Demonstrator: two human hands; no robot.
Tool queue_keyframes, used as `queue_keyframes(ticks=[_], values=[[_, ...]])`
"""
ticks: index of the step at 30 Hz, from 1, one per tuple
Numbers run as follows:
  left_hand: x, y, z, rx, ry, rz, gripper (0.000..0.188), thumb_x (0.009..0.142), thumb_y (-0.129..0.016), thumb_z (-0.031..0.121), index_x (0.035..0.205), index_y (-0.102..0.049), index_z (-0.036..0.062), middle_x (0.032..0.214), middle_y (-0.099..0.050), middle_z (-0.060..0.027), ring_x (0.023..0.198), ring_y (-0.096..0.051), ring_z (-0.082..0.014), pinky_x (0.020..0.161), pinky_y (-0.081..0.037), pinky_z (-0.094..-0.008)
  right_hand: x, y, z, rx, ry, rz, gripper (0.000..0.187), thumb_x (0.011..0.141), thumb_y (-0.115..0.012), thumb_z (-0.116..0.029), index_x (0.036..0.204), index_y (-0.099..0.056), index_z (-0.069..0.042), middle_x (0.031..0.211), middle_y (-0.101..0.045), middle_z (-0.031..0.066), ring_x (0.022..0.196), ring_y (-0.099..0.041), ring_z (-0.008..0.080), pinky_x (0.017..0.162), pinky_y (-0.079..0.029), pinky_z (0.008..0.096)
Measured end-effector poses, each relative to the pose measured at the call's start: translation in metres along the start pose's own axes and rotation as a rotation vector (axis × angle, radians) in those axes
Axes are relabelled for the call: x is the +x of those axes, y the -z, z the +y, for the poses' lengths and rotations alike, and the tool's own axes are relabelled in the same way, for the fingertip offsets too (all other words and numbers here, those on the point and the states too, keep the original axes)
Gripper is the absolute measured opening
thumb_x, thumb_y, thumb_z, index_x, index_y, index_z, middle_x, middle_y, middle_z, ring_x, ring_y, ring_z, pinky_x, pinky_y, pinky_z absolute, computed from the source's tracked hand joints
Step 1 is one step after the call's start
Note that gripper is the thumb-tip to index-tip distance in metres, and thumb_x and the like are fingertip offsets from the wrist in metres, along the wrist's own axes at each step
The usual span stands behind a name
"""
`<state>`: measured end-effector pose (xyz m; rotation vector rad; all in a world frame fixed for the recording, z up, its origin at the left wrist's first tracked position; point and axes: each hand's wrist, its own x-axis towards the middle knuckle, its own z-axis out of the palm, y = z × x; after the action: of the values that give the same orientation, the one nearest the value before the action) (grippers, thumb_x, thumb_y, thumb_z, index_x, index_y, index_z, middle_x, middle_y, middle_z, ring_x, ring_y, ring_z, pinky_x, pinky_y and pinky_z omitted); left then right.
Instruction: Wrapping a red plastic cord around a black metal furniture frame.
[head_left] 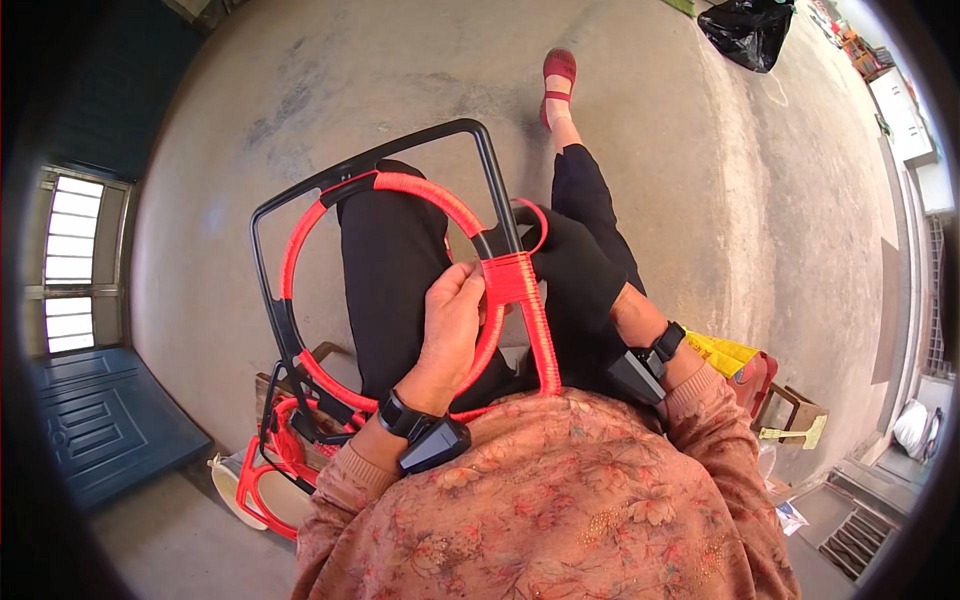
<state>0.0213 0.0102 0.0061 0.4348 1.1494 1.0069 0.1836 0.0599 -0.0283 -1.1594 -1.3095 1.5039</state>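
A black metal frame (377,151) with a round inner ring lies tilted over my lap. Bright red strip (430,192) is wound tightly round much of the ring and along the lower right bar, while other stretches stay black. My bare left hand (452,318) is closed, thumb and fingers pinching the wrapped part beside the right-hand joint. Just right of that joint is my right hand (575,262) in a black glove, its fingers curled and partly hidden behind the bar. A loose loop of red strip (541,226) rises from the gloved fingers.
At lower left, more red-wrapped black frames (290,425) lie by a pale round container (232,490). A yellow bag (722,352) and a wooden piece (790,418) are beside my right arm. A black plastic bag (748,32) sits on the concrete floor far right.
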Motion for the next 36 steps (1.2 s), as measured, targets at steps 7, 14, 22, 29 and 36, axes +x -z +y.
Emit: queue_keyframes(ticks=[7, 14, 22, 29, 36], values=[[-0.005, -0.001, 0.002, 0.312, -0.598, 0.203, 0.014, 0.098, -0.050, 0.015, 0.098, -0.058, 0.0025, 0.077, -0.054, 0.0021, 0.059, -0.047, -0.0033, 0.054, -0.041, -0.0192, -0.013, 0.004, -0.061, 0.081, -0.231, 0.018, 0.026, 0.090, -0.058, -0.026, 0.100, -0.067, -0.004, 0.071, -0.059, 0.0007, 0.060, -0.050, 0.0057, 0.055, -0.042, 0.0224], [-0.001, -0.003, 0.001, 0.645, -0.867, 0.112, 0.008, 0.094, -0.056, 0.006, 0.097, -0.061, 0.0004, 0.083, -0.057, 0.0018, 0.064, -0.045, -0.0024, 0.056, -0.038, -0.0177, -0.006, -0.003, -0.038, -0.018, -0.029, -0.222, 0.024, 0.085, -0.065, -0.019, 0.097, -0.067, 0.001, 0.075, -0.063, 0.0024, 0.069, -0.054, 0.0049, 0.062, -0.047, 0.0238], [0.001, -0.001, 0.002, 0.405, -0.757, 0.136, 0.012, 0.092, -0.059, 0.007, 0.101, -0.058, -0.0014, 0.083, -0.059, -0.0014, 0.072, -0.055, -0.0050, 0.064, -0.046, -0.0202, -0.005, 0.024, -0.047, -0.325, 0.112, -0.027, 0.013, 0.081, -0.065, -0.011, 0.086, -0.064, 0.000, 0.075, -0.061, 0.0026, 0.066, -0.055, 0.0082, 0.059, -0.046, 0.0245], [0.001, 0.000, 0.003, 0.173, -0.338, 0.079, 0.018, 0.096, -0.053, 0.016, 0.106, -0.053, 0.0011, 0.087, -0.062, -0.0038, 0.067, -0.059, -0.0067, 0.051, -0.051, -0.0224, -0.030, 0.070, -0.035, 0.588, -0.092, 0.261, 0.023, 0.091, -0.047, -0.021, 0.103, -0.059, -0.005, 0.108, -0.062, 0.0092, 0.101, -0.059, 0.0178, 0.064, -0.047, 0.0260], [0.001, 0.002, 0.011, 0.042, -0.175, -0.032, 0.017, 0.096, -0.054, 0.021, 0.100, -0.054, 0.0037, 0.081, -0.064, -0.0051, 0.061, -0.062, -0.0113, 0.049, -0.053, -0.0251, -0.025, 0.083, -0.003, 1.297, -0.014, -0.072, 0.012, 0.094, -0.040, -0.011, 0.085, -0.048, -0.006, 0.072, -0.041, -0.0022, 0.063, -0.041, 0.0065, 0.050, -0.033, 0.0184]])
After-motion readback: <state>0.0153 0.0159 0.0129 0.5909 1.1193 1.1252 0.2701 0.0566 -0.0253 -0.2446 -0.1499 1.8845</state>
